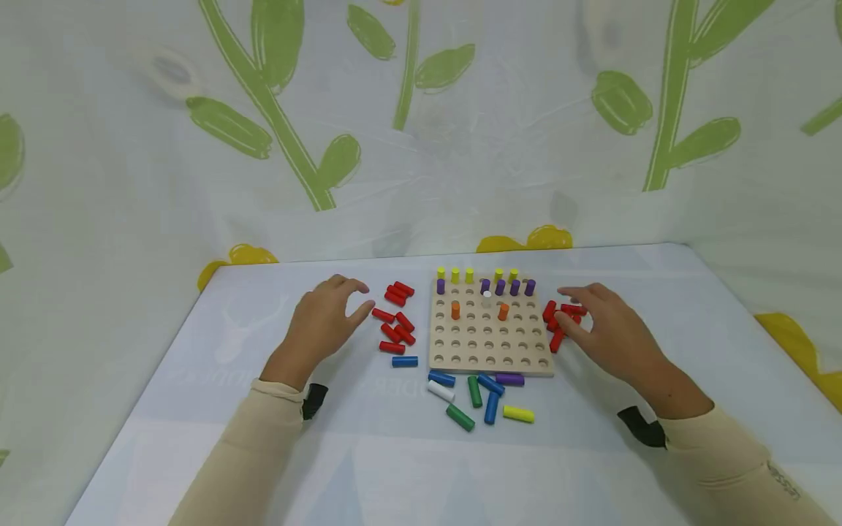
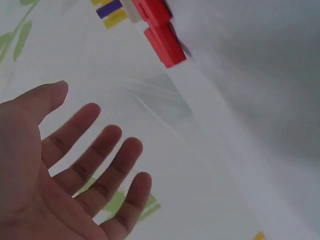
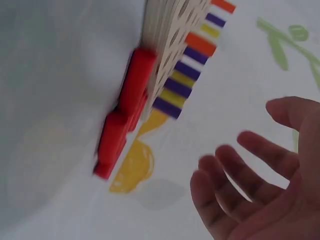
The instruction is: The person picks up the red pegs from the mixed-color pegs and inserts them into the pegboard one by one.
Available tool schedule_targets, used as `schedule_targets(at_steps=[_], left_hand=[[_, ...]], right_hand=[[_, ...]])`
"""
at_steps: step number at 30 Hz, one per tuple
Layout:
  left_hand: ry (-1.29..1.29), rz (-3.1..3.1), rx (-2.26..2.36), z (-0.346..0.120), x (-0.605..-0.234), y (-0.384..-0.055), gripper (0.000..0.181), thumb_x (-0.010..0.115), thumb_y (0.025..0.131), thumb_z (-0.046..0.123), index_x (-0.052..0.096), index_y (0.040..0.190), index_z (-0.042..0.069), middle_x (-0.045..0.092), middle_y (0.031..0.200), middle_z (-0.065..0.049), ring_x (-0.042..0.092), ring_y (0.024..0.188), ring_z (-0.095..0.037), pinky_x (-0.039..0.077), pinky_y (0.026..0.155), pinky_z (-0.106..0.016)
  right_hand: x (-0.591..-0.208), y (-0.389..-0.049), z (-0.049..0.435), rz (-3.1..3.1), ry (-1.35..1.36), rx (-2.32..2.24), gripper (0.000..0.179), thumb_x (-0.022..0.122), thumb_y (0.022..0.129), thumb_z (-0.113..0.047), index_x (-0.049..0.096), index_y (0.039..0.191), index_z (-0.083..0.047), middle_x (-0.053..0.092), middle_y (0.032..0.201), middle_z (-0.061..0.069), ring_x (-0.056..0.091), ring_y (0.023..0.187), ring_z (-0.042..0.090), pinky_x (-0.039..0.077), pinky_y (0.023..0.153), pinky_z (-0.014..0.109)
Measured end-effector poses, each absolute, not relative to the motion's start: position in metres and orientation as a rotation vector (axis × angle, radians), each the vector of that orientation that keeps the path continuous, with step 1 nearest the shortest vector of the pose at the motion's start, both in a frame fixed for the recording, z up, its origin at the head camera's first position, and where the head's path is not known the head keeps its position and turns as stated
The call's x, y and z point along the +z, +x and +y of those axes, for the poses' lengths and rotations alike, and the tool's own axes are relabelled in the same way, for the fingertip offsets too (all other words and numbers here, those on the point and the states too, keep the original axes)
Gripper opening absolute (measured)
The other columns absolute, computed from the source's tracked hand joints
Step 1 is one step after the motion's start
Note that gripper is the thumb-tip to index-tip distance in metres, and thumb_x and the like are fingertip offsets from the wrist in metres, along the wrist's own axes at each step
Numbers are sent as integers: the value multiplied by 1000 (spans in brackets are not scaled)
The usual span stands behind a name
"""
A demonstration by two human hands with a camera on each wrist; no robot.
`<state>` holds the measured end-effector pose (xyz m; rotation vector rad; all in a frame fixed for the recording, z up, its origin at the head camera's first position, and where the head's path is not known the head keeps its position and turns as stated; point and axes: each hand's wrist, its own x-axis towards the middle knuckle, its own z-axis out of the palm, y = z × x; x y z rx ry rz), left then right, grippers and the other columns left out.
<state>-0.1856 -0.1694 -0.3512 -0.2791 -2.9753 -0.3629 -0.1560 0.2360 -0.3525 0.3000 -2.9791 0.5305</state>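
Observation:
A wooden pegboard [image 1: 490, 329] with rows of round holes lies on the table. Yellow pegs [image 1: 455, 275] stand along its far row, purple pegs [image 1: 515, 287] in the row in front. Two orange pegs [image 1: 456, 310] and one white peg [image 1: 487, 298] stand nearer the middle. My left hand [image 1: 324, 318] hovers left of the board beside loose red pegs [image 1: 392, 332], fingers spread and holding nothing. On the other side my right hand [image 1: 608, 329] is held over the board's right edge near more red pegs [image 3: 136, 75], its fingers loosely bent around nothing.
In front of the board lie loose blue pegs [image 1: 491, 408], green pegs [image 1: 460, 418], a white peg [image 1: 441, 391], a purple peg [image 1: 509, 379] and a yellow peg [image 1: 518, 414]. A cloth [image 1: 500, 146] with a leaf print hangs behind the table [image 1: 368, 467].

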Motion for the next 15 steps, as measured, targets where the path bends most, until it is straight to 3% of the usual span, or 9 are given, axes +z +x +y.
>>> schedule_targets(at_steps=[2, 5, 9, 15], left_hand=[[-362, -2982, -426, -162, -352, -182, 33, 71, 93, 32, 68, 121, 15, 66, 122, -11, 65, 106, -29, 57, 91, -47], [-459, -3031, -503, -157, -354, -178, 28, 74, 92, 28, 70, 117, 17, 67, 116, -7, 65, 99, -24, 59, 85, -39], [-507, -3111, -541, -155, -361, -174, 25, 76, 90, 28, 72, 114, 20, 66, 114, -2, 64, 100, -20, 59, 85, -35], [-608, -3155, -537, -148, -374, -174, 22, 79, 87, 24, 74, 108, 23, 66, 112, 1, 62, 101, -17, 58, 87, -33]], right_hand=[[-356, -151, 231, -2957, 378, 613, 45, 71, 93, -24, 61, 132, -5, 63, 112, 15, 60, 94, 28, 59, 77, 38], [-361, -147, 226, -2956, 491, 712, 41, 73, 92, -23, 65, 127, -4, 62, 92, 4, 55, 79, 17, 50, 63, 23], [-366, -148, 225, -2994, 544, 793, 41, 74, 91, -24, 66, 126, -4, 60, 82, -3, 53, 75, 12, 46, 59, 20], [-379, -151, 226, -3155, 537, 845, 47, 77, 88, -27, 63, 130, -9, 61, 83, -3, 53, 74, 12, 49, 59, 20]])
